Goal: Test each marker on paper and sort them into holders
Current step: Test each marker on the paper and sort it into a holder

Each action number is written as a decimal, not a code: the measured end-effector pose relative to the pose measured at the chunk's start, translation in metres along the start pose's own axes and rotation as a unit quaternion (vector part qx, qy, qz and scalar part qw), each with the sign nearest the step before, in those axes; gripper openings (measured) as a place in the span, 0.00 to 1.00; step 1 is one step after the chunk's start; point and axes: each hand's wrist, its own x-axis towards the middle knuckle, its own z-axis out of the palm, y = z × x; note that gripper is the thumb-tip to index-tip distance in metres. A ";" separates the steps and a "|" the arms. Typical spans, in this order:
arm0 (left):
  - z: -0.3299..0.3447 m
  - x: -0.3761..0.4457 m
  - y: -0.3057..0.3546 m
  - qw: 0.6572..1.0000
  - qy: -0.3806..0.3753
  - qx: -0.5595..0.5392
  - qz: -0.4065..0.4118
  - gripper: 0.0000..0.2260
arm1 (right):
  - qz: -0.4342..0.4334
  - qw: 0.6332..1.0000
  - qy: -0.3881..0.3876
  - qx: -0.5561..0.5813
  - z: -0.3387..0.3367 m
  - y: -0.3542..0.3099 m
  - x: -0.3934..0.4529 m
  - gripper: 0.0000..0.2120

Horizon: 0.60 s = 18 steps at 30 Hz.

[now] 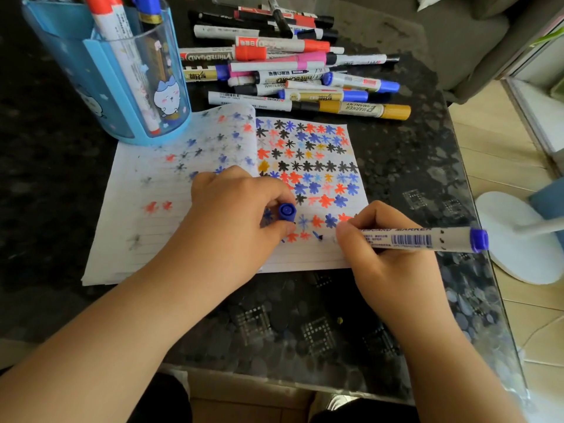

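Down on the lined paper (189, 239), crowded with red, blue, black and yellow star marks, the right hand (387, 257) pinches a blue whiteboard marker (427, 239) with its tip on the sheet. The left hand (235, 215) rests on the page, gripping the blue cap (287, 212). Both lie on a dark speckled counter (412, 166) beside a marker pile (290, 65) and a blue holder (113, 71); pale flooring (500, 160) shows at right.

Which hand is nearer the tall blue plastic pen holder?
Left. The left hand, pinching a blue cap, rests on the paper just below the blue pen holder; the right hand, writing with a marker, is farther to the right.
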 end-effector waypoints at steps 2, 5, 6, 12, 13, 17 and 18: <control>0.000 0.000 -0.001 1.000 -0.002 0.009 0.000 0.09 | 0.006 1.000 -0.001 0.002 0.001 0.000 0.000 0.13; 0.001 0.000 -0.003 1.000 0.000 0.014 0.001 0.09 | 0.015 1.000 -0.026 -0.008 0.000 -0.002 0.000 0.12; 0.001 0.000 -0.003 1.000 -0.001 0.013 -0.002 0.09 | 0.012 0.999 -0.031 -0.008 0.000 -0.002 0.000 0.12; 0.001 0.000 -0.003 1.000 0.002 0.010 -0.004 0.09 | 0.013 1.000 -0.021 -0.007 0.001 -0.003 0.001 0.11; 0.001 0.000 -0.003 1.000 0.001 0.010 -0.004 0.09 | 0.014 1.000 -0.026 -0.009 0.001 -0.003 0.001 0.11; 0.001 -0.001 -0.003 1.000 0.001 0.005 0.002 0.09 | 0.005 1.000 -0.026 -0.005 -0.001 -0.004 -0.001 0.13; 0.001 -0.001 -0.004 1.000 0.002 0.006 0.002 0.09 | 0.011 0.999 -0.030 -0.004 -0.001 -0.004 -0.001 0.12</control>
